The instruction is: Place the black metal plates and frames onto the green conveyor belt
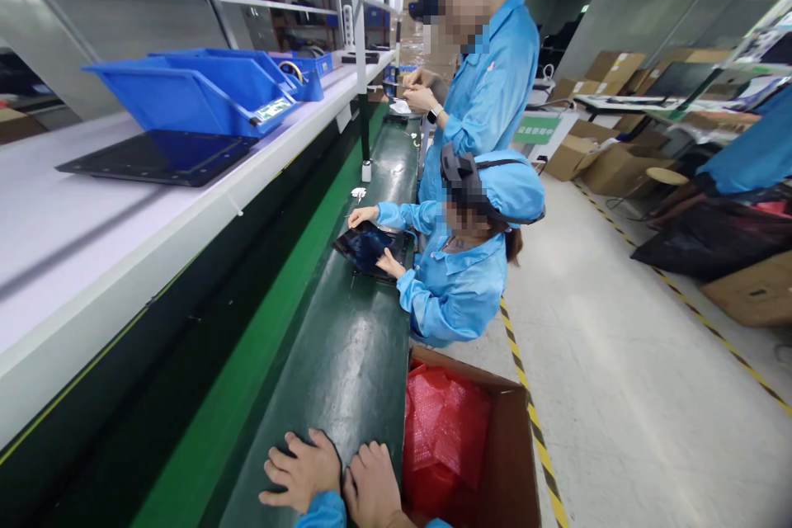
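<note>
While both of the wearer's hands lie on the dark green work surface (334, 363) at the bottom of the view, I see, from my remote post, nothing in either one. The left hand (303, 472) is palm down, its fingers fanned wide. The right hand (374, 485), just beside it, has its fingers close together and its thumb a little apart; its underside is hidden, so I cannot tell whether the palm is fully flat.

That surface is directly beneath the hands, its long axis running forward, away from them, and slightly to the right. Off its right edge stands an open cardboard carton (516, 445), and the right hand is clearly the nearer to it.

The surface is smooth, with a soft sheen and pale scuffs. Inside the carton (plain brown, with straight walls) is crumpled red bubble wrap (442, 421), glossy and dimpled. Well ahead, a co-worker in blue (458, 289) holds a thin, dark, glossy panel (362, 246) at a tilt. To the left, a pale shelf (87, 239) carries smooth blue bins (186, 91) with sloping sides and a flat black sheet (161, 158).
</note>
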